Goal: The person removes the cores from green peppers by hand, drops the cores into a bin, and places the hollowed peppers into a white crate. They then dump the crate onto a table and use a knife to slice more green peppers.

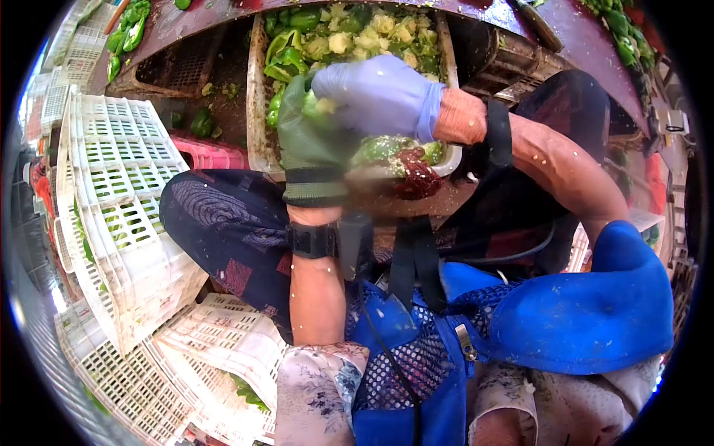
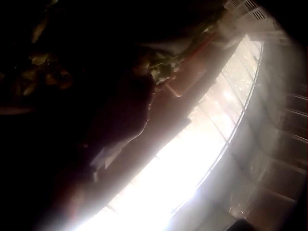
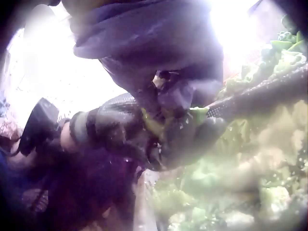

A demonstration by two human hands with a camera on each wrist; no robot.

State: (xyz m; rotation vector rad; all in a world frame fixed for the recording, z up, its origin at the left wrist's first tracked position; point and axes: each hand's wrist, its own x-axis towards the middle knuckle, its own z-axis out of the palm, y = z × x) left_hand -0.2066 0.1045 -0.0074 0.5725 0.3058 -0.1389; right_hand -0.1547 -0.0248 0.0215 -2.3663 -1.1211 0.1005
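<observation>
Over a crate point(image 1: 256, 97), my left hand point(image 1: 316, 152), in a dark green glove, grips a green pepper point(image 1: 325, 106). The right hand point(image 1: 379, 93), in a thin purple glove, has curled fingers against this pepper and covers much of it. The right wrist view shows the purple fingers meeting the green glove point(image 3: 113, 122), with part of the pepper point(image 3: 153, 124) between them. Pale pepper cores point(image 1: 372, 33) and green pepper pieces point(image 1: 285, 56) fill the crate below. The left wrist view is mostly dark and hides the left hand's grip.
White slatted crates point(image 1: 123, 171) are stacked at the left, with a pink crate point(image 1: 212, 152) beside my knee. A dark tabletop point(image 1: 491, 16) runs along the far side, bearing green peppers point(image 1: 134, 22). Near the front rim lies a dark red, seed-speckled thing point(image 1: 416, 175).
</observation>
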